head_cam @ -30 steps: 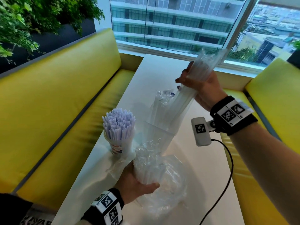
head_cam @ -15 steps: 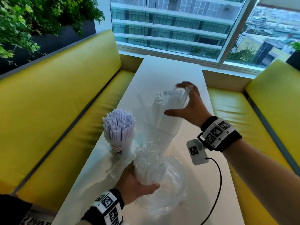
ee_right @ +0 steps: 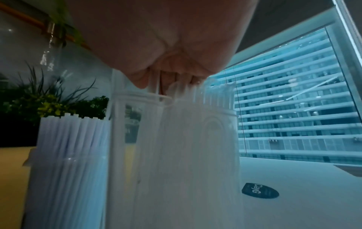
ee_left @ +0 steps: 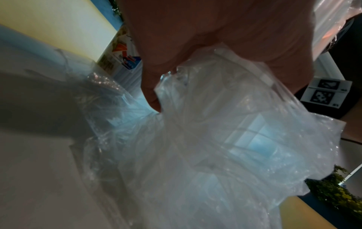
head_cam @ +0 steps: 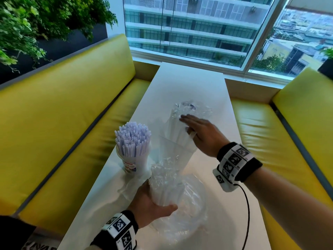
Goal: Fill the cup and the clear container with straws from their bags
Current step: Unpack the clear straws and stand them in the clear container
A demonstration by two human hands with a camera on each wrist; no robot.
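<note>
Now the left hand (head_cam: 151, 204) grips the bag (head_cam: 173, 188) of straws upright on the tabletop (head_cam: 189, 83) so none spill, while the flat, open right hand (head_cam: 201, 136) pats straws down into the clear container (head_cam: 173, 150) beside the full cup (head_cam: 132, 159)

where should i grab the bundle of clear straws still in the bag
Judging from its pose, around the middle of the bundle of clear straws, from the side: it stands upright, and the left hand already wraps it low down through the bag.
</note>
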